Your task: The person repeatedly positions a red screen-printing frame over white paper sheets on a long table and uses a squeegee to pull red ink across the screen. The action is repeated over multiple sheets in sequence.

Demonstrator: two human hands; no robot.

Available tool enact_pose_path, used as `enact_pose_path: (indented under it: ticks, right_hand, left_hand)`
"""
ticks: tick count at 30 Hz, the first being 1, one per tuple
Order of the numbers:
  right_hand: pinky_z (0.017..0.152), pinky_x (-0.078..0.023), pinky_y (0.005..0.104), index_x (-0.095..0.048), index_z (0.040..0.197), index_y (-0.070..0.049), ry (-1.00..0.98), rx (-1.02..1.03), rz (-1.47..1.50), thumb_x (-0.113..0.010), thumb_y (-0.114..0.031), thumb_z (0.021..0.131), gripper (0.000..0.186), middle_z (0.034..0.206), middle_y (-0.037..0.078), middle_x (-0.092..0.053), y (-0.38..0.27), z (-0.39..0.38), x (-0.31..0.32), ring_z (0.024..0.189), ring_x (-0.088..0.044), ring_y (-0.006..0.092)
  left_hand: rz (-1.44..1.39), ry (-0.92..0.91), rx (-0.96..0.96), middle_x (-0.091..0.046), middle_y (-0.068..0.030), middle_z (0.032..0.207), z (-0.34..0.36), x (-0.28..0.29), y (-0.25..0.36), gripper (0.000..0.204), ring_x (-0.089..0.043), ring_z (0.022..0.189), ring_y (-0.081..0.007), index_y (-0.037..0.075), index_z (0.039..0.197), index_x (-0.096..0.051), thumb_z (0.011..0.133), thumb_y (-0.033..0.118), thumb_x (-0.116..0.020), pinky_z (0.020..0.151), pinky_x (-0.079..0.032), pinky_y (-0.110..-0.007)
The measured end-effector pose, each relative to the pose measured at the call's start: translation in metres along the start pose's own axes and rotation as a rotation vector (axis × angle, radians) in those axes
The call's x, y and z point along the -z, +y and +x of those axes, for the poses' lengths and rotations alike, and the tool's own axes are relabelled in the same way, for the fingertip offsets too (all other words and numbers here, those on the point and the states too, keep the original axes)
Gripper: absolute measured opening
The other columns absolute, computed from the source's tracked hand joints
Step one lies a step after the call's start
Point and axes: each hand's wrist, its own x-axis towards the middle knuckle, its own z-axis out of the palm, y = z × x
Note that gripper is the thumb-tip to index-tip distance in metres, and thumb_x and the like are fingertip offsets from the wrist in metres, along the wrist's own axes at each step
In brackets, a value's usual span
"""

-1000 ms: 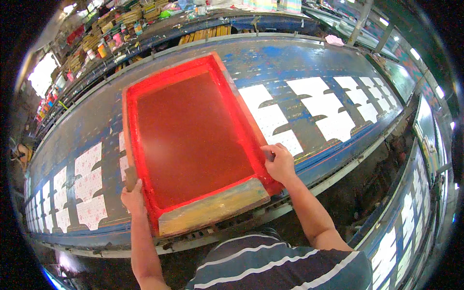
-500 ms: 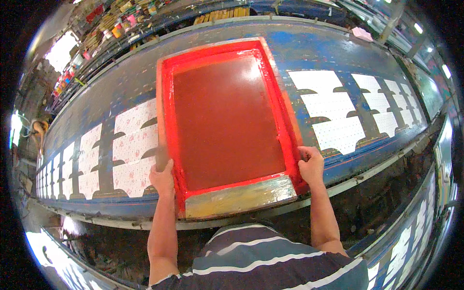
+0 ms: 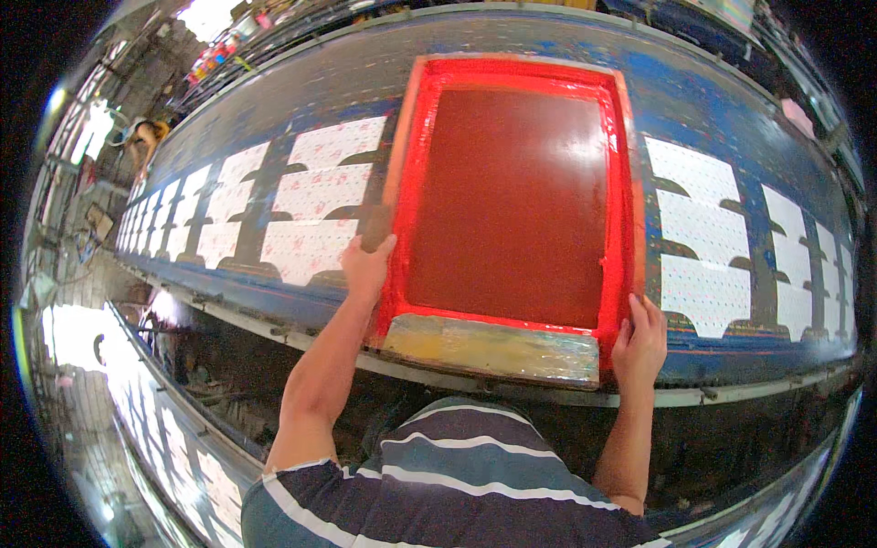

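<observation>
A screen-printing frame (image 3: 630, 210) with red inner borders and a dark red mesh panel (image 3: 512, 201) lies over the long table in front of me. Yellowish, shiny tape (image 3: 493, 347) covers its near end. At the near left edge, my left hand (image 3: 367, 265) is closed on the frame, thumb against its side. A brown flat piece (image 3: 375, 226) shows just above those fingers; whether it belongs to the frame I cannot tell. My right hand (image 3: 641, 342) grips the near right edge with bent fingers. What lies beneath the frame is hidden.
White cut pieces with reddish prints (image 3: 315, 192) lie in rows to the left. Others with small dots (image 3: 699, 237) lie to the right. A person (image 3: 146, 142) bends over the table's far left end. A pink item (image 3: 797, 119) sits at the far right edge.
My view has swung left. The frame, with both hands at its sides, has shifted right along the table, and a gap now shows beside the red-printed pieces.
</observation>
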Motion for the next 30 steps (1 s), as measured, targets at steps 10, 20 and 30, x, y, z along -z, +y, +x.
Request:
enact_pose_path:
  ticks: [10,20,30]
  right_hand:
    - [0.106,-0.057,0.055,-0.076,0.136,-0.014,-0.555,0.533,0.147,-0.08,-0.006,0.082,0.054,0.137,0.013,-0.074,-0.124,-0.035,-0.001,0.127,-0.071,0.0386]
    - [0.094,-0.061,0.0537,-0.08,0.125,-0.01,-0.557,0.543,-0.074,-0.072,-0.004,0.088,0.039,0.118,0.014,-0.079,-0.202,0.002,-0.022,0.107,-0.077,0.038]
    - [0.096,-0.062,0.0527,-0.081,0.133,-0.019,-0.681,0.331,-0.205,-0.069,-0.006,0.09,0.046,0.12,0.014,-0.081,-0.213,-0.018,-0.014,0.113,-0.078,0.0382]
  left_hand:
    - [0.111,0.019,0.023,-0.083,-0.022,0.106,0.005,-0.013,-0.011,0.052,-0.08,0.103,-0.0414,0.004,0.112,-0.08,0.09,0.05,-0.091,0.093,-0.061,-0.052]
    - [-0.122,0.023,-0.005,-0.079,-0.0274,0.123,0.0,-0.011,-0.009,0.058,-0.073,0.12,-0.046,0.002,0.131,-0.077,0.105,0.053,-0.072,0.105,-0.057,-0.054]
    - [-0.337,-0.005,-0.167,-0.07,-0.0322,0.144,0.005,-0.023,-0.029,0.065,-0.062,0.138,-0.0498,-0.002,0.158,-0.062,0.118,0.049,-0.051,0.121,-0.046,-0.055]
